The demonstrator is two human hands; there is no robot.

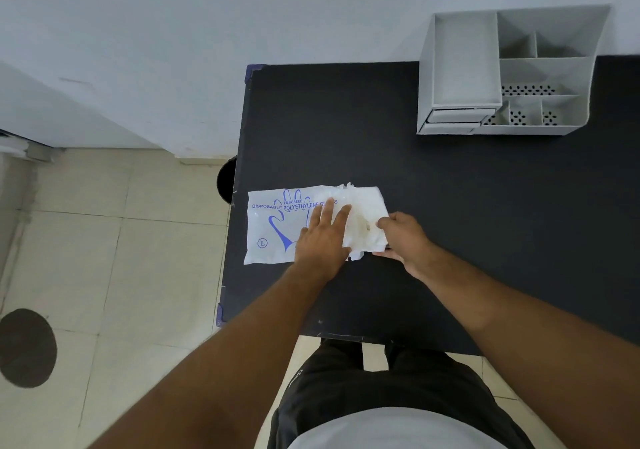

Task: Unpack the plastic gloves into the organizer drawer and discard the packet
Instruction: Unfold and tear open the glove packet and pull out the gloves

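The white blue-printed plastic packet [277,230], lying lengthwise left-to-right on the black bench [450,189], is being pinned by the flat, open left hand [320,241] while its clear plastic gloves [363,220] are being pinched at the right-facing mouth by the closed right hand [403,237].

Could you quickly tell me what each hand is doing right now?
Left hand: open, pressed flat on the packet.
Right hand: closed, pinching the gloves.

I see a black worktop [450,189] with worn, chipped edges and a blue corner guard [254,69] at its far left corner. Behind it stands a pale grey wall [242,16]. To the left lies a floor [104,241] of cream tiles with dark grout lines. A dark round patch [26,348] marks the floor at lower left, and another dark round shape [228,180] peeks from under the worktop's left edge.
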